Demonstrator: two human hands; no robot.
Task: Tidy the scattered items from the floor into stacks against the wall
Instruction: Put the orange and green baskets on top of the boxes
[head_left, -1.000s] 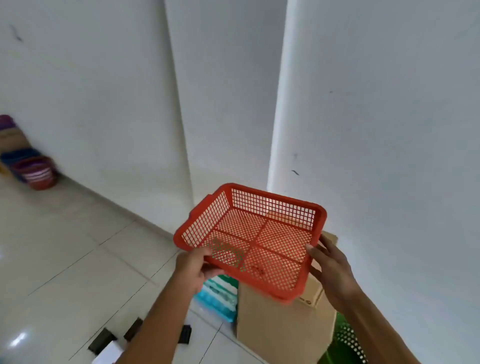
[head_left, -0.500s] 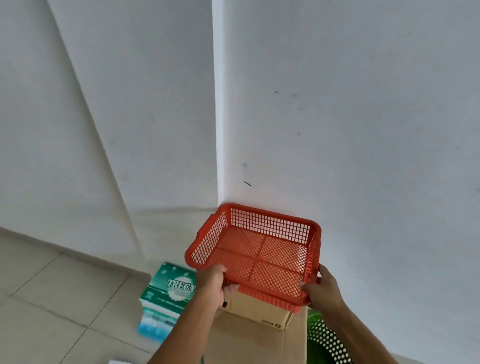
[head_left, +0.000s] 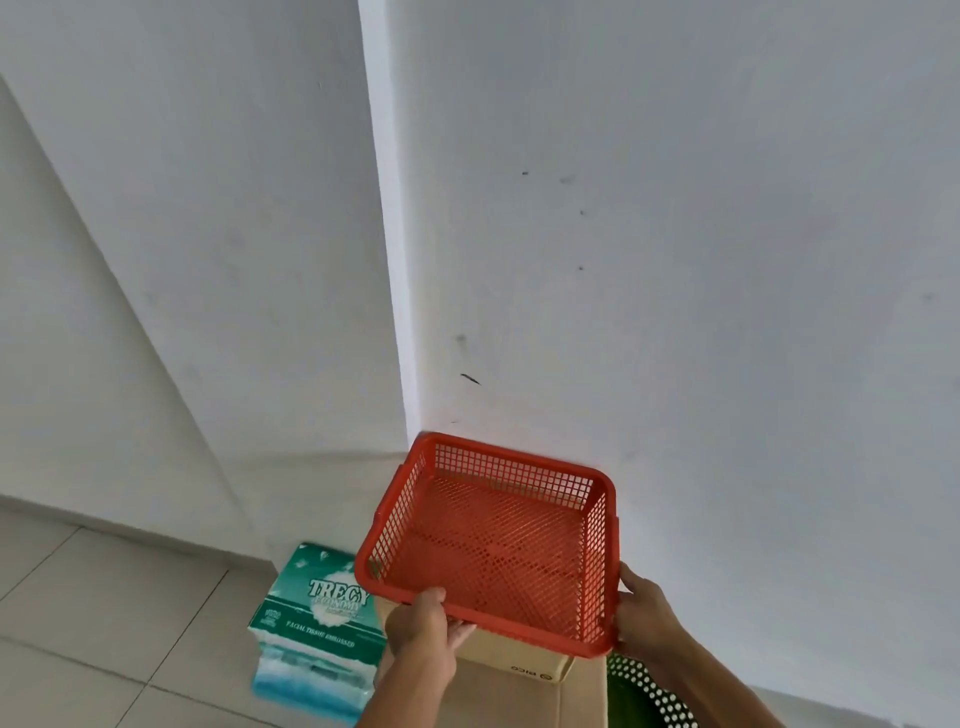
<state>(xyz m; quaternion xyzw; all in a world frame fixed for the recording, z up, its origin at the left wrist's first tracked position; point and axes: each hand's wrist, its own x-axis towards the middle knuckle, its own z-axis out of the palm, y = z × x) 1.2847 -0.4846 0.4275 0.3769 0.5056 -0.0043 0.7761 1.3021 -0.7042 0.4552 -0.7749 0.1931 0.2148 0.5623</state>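
— Where was the basket at that moment?

— I had the red mesh basket (head_left: 498, 540) in both hands, up over the cardboard boxes at the foot of the white wall (head_left: 675, 260), its far rim close to the wall's outer corner. It was tilted, with the open top facing me. I couldn't tell whether its underside touched the small cardboard box (head_left: 519, 657) below it.

— And your grip?

— My left hand (head_left: 421, 621) curled round the near rim at its left corner, thumb on top, fingers underneath. My right hand (head_left: 641, 618) clasped the near right corner, its fingers wrapped behind the side wall.

— What lay around it?

— The small box sat on a larger cardboard box (head_left: 509, 699). Just left of those, on the tiled floor (head_left: 104, 623), stood a stack of green and blue tissue packs (head_left: 317, 629) printed "TRECY". To the right of the boxes, against the wall, a green perforated basket (head_left: 644, 696) showed at the bottom edge, under my right forearm.
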